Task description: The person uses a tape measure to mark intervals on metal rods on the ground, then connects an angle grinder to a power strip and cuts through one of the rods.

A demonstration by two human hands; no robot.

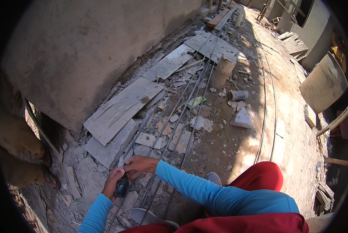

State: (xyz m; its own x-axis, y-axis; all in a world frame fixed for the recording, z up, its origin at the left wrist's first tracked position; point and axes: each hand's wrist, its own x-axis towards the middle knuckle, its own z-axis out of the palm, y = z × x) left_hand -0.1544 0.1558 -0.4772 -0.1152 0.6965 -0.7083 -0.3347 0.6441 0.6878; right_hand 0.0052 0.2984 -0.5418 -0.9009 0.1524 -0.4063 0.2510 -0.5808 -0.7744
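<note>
My left hand [112, 183] is closed around a black, rounded tool [122, 186] at the lower left of the head view. Right beside it, my right hand [140, 166] reaches across with its fingers curled, and the two hands meet at the fingertips. Whatever the right fingers grip is hidden. Both hands are just above several long steel bars [167, 147], which run from near my feet toward the far end of the ground. A small pale piece shows above the left thumb, too small to name.
Boards [123, 106] and rubble lie along the wall [84, 50]. A concrete cylinder [223, 71] stands beyond the bars, and a broken block [242, 118] lies nearer. More rods [264, 89] run on the right, by a large drum [324, 83]. Brown shapes resembling another person's legs [18, 136] are at left.
</note>
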